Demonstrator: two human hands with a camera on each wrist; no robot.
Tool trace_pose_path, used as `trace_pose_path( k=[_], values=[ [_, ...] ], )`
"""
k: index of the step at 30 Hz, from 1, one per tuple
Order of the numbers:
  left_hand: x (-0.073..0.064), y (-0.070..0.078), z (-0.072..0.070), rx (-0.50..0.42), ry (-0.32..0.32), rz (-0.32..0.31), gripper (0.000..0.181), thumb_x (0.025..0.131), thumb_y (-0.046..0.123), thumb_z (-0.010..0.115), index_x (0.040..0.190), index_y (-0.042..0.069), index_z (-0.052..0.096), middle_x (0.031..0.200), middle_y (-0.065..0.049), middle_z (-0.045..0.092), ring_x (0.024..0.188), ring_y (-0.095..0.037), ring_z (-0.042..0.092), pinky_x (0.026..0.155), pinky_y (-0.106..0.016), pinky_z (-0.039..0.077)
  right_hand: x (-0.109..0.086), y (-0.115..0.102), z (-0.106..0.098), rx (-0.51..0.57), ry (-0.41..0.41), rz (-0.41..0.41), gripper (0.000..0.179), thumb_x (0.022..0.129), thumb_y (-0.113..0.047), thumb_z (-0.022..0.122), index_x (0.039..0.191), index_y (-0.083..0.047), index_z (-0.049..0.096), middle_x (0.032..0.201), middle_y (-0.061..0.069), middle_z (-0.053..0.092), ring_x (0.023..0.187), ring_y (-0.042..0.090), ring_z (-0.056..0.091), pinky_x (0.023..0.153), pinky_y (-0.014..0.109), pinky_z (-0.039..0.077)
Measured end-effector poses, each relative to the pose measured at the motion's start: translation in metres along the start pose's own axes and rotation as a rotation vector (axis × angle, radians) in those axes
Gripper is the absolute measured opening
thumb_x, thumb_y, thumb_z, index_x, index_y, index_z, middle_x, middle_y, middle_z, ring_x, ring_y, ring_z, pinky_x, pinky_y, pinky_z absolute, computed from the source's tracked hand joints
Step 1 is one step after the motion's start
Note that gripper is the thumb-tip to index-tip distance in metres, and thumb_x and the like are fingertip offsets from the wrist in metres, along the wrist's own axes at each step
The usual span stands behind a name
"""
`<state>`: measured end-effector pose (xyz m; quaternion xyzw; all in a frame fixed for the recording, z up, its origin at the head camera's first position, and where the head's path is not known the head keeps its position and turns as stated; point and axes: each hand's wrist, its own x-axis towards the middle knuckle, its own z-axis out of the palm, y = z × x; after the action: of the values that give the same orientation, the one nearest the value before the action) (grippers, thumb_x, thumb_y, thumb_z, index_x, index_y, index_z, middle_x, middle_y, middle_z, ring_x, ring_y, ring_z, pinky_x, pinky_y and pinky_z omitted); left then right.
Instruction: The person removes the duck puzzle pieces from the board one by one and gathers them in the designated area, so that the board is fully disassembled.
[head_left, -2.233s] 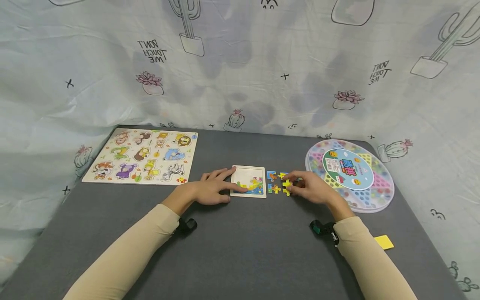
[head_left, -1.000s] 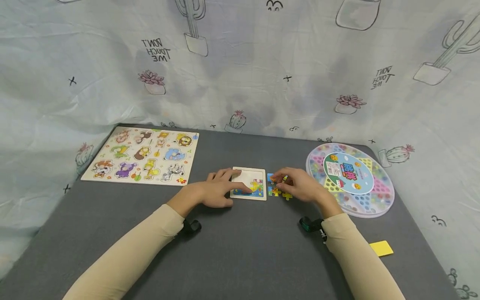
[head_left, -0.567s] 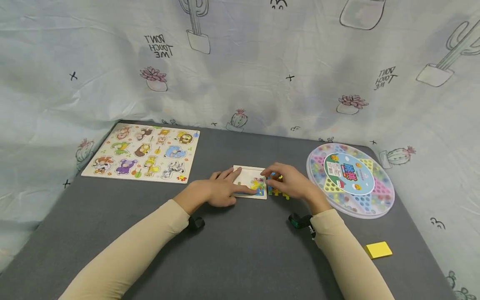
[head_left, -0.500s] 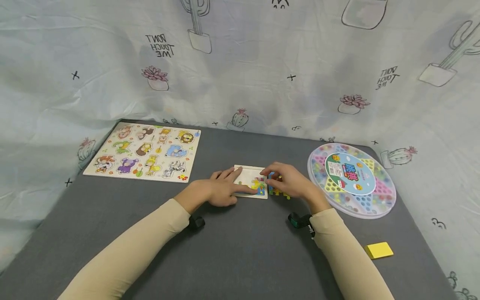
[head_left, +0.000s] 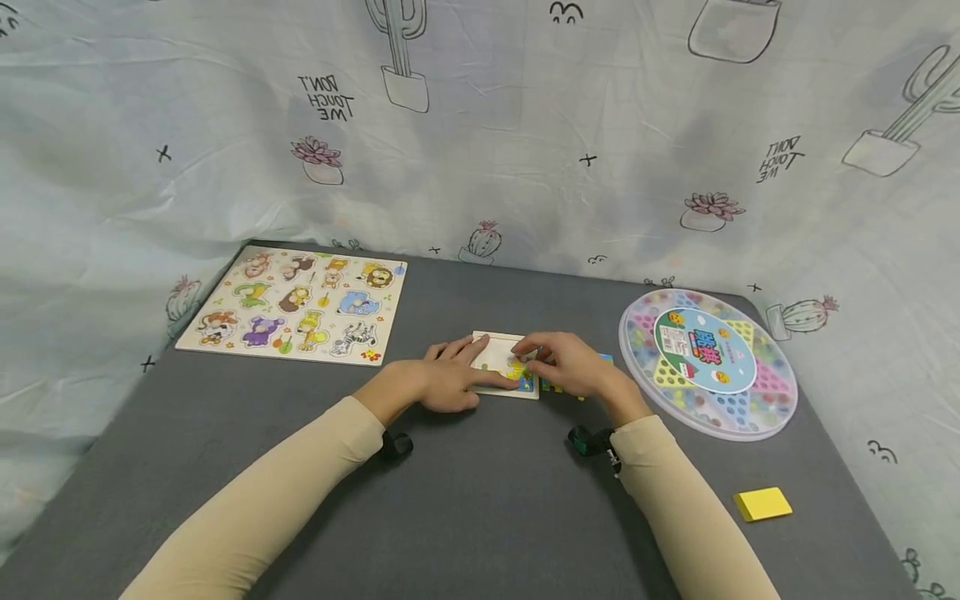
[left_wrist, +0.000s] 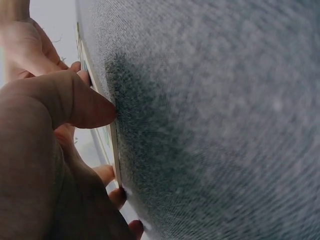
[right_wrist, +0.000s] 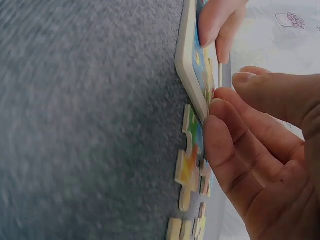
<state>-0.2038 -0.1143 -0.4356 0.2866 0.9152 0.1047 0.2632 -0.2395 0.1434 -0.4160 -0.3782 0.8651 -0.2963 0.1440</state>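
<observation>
My left hand (head_left: 453, 385) lies across a small square wooden puzzle tray (head_left: 489, 393), fingers spread, one finger reaching over the coloured pieces. In the left wrist view the thumb (left_wrist: 92, 102) rests by the tray's near edge. My right hand (head_left: 570, 367) is at the tray's right side, its bent fingertips over the filled part of the picture. I cannot tell whether a piece is between its thumb and index finger. Several loose jigsaw pieces (right_wrist: 187, 170) lie on the table beside the tray, partly hidden under the right hand in the head view.
An animal peg puzzle board (head_left: 296, 304) lies at the back left of the grey table (head_left: 480, 500). A round Chinese checkers box (head_left: 708, 362) is on the right. Nearer the front right sits a yellow block (head_left: 763, 504). A cactus-print curtain (head_left: 480, 142) hangs behind.
My right hand has moved left from the loose pieces to over the tray's right part. My left hand has stayed on the tray, its fingers shifting slightly right. The head view has shifted slightly.
</observation>
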Motion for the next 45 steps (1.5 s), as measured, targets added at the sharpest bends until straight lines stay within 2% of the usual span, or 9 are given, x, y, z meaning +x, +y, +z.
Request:
trace_pose_path(
  k=[6,13,20,25,32,40,45],
  values=[
    [-0.004,0.004,-0.004,0.015,-0.001,0.003,0.058,0.108,0.033,0.045,0.149,0.070,0.026,0.173,-0.002,-0.012,0.159,-0.031,-0.008,0.122,-0.063,0.009,0.004,0.002,0.003,-0.007,-0.006,-0.003,0.031,0.104,-0.002,0.053,0.131,-0.008,0.068,0.130,0.009,0.069,0.113,0.029,0.068,0.097,0.047,0.054],
    [-0.008,0.008,-0.006,0.023,-0.003,0.008,0.058,0.108,0.033,0.044,0.150,0.068,0.026,0.174,-0.003,-0.010,0.160,-0.031,-0.007,0.122,-0.063,0.010,0.003,0.003,0.005,0.005,0.024,0.001,0.031,0.102,0.000,0.054,0.128,-0.008,0.070,0.125,0.009,0.069,0.107,0.027,0.065,0.082,0.041,0.053],
    [-0.003,0.005,-0.001,0.035,-0.002,-0.004,0.057,0.108,0.035,0.045,0.150,0.068,0.026,0.173,0.000,-0.013,0.160,-0.030,-0.008,0.121,-0.064,0.011,0.005,0.003,0.007,0.008,0.050,-0.031,0.026,0.101,-0.005,0.062,0.126,-0.006,0.070,0.122,0.009,0.062,0.100,0.024,0.065,0.084,0.041,0.055],
    [-0.006,0.004,0.001,0.007,0.009,-0.001,0.059,0.107,0.032,0.045,0.150,0.068,0.027,0.173,-0.001,-0.012,0.160,-0.031,-0.008,0.121,-0.065,0.010,0.005,-0.003,0.007,-0.018,0.020,-0.012,0.027,0.100,-0.009,0.068,0.127,-0.007,0.070,0.119,0.008,0.064,0.094,0.021,0.064,0.079,0.037,0.054],
    [-0.008,0.006,-0.003,0.007,0.012,0.031,0.057,0.107,0.032,0.044,0.152,0.063,0.031,0.174,-0.006,-0.008,0.159,-0.035,-0.004,0.119,-0.066,0.011,0.003,0.000,0.008,-0.013,-0.034,-0.021,0.032,0.099,-0.009,0.068,0.132,-0.007,0.067,0.116,0.008,0.067,0.099,0.022,0.064,0.082,0.039,0.054],
    [-0.008,0.009,-0.006,0.036,0.000,-0.001,0.057,0.107,0.033,0.044,0.153,0.063,0.029,0.174,-0.003,-0.010,0.160,-0.032,-0.005,0.121,-0.062,0.014,0.003,0.005,0.009,-0.030,0.018,0.005,0.031,0.100,-0.008,0.066,0.132,-0.011,0.066,0.113,0.008,0.068,0.101,0.025,0.066,0.087,0.046,0.055],
    [-0.007,0.008,-0.006,0.041,0.012,-0.002,0.058,0.107,0.032,0.044,0.153,0.064,0.029,0.174,-0.004,-0.009,0.160,-0.031,-0.004,0.120,-0.062,0.014,0.001,0.007,0.009,0.009,0.064,0.000,0.028,0.101,-0.009,0.065,0.130,-0.010,0.067,0.113,0.009,0.070,0.103,0.027,0.068,0.088,0.047,0.056]
  ],
)
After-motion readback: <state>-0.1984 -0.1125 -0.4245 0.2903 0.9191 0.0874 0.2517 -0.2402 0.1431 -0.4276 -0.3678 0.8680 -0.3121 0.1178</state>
